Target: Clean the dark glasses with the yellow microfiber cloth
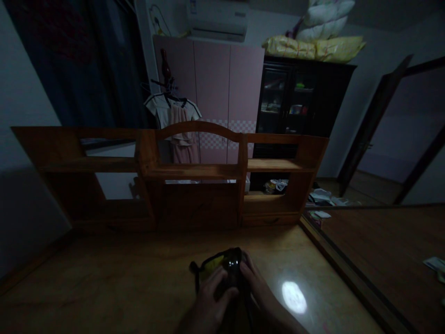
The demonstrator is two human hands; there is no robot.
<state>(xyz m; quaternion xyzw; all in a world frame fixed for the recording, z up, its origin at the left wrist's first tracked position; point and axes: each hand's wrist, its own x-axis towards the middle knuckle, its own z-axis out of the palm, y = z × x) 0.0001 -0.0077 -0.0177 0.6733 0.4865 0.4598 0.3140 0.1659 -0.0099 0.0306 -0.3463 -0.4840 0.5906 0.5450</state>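
Low in the middle of the head view, my two hands hold what looks like a pair of sunglasses (232, 263) just over the desk top (139, 269). The frame is black, and a yellow-green tint shows through the lens on the left. Bright reflections sit on the darker, glossy lens on the right. My left hand (212, 297) grips from the near left, its thumb and fingers bent against the dark part. Around the right edge, my right hand (255, 280) has its fingers closed. Dim light hides fine detail and some fingertips.
A wooden shelf unit (198, 171) stands along the desk's far edge. To the right, a raised wooden edge (340, 273) borders the desk. Behind are a clothes stand with a shirt (162, 109), a pink wardrobe (212, 79) and a black cabinet (313, 93). A light glare lies on the desk.
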